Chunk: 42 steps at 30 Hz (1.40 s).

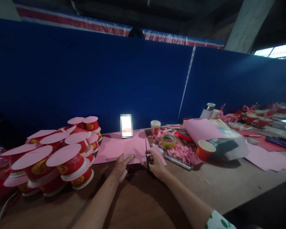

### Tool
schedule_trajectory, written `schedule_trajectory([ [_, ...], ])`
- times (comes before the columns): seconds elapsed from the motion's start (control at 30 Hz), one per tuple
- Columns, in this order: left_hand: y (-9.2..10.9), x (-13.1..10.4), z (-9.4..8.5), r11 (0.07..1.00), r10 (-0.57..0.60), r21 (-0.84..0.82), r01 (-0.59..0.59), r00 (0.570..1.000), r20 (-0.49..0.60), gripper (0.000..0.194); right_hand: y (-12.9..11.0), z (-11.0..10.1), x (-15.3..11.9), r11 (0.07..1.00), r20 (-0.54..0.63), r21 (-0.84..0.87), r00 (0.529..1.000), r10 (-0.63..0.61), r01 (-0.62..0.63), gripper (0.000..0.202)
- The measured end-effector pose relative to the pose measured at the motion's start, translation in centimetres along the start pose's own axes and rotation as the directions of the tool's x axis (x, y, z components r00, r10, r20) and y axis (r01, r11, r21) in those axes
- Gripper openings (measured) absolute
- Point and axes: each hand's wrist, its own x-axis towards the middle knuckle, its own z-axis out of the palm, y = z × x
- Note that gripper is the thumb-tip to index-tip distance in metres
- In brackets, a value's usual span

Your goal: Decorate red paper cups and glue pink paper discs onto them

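Observation:
My left hand (pixel 120 168) is closed on the near edge of a pink paper sheet (pixel 113 148), its thumb lying on top. In my right hand (pixel 157 166) is a pair of scissors (pixel 146 152), fingers wrapped around the handles and the blades pointing away from me. The blades lie at the right part of the sheet; whether they are apart is too small to tell. Just right of the scissors, a smaller pink paper piece (pixel 159 153) lies beside my right hand.
Stacked red paper cups with pink discs (pixel 72 160) stand at left. A bright, pixelated upright rectangle (pixel 126 126) is behind the sheet. To the right lie a tape roll (pixel 168 142), pink paper scraps (pixel 183 155), a marker (pixel 178 163) and a red cup (pixel 205 151). A blue partition (pixel 97 73) rises behind.

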Motion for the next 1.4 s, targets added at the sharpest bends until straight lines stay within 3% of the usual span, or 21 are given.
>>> schedule_trajectory([
  [0.4, 0.2, -0.2, 0.2, 0.999, -0.023, 0.023, 0.023, 1.0, -0.01, 0.039, -0.4, 0.0, -0.1, 1.0, 0.002, -0.003, 1.0, -0.002, 0.002, 0.048],
  [0.57, -0.1, 0.0, 0.0, 1.0, 0.003, 0.018, -0.004, 1.0, 0.016, 0.038, -0.2, 0.1, -0.1, 0.997, -0.037, 0.065, 0.999, 0.032, -0.029, 0.047],
  [0.8, 0.0, -0.1, 0.0, 1.0, 0.025, -0.006, -0.025, 0.998, 0.065, 0.038, -0.1, 0.2, 0.1, 0.991, -0.075, 0.132, 0.997, -0.013, 0.023, 0.044],
  [1.4, -0.2, 0.2, -0.3, 0.999, 0.032, 0.007, -0.032, 0.996, 0.078, 0.035, -1.0, 0.6, 0.0, 0.994, -0.093, 0.104, 0.996, -0.016, 0.026, 0.038],
])
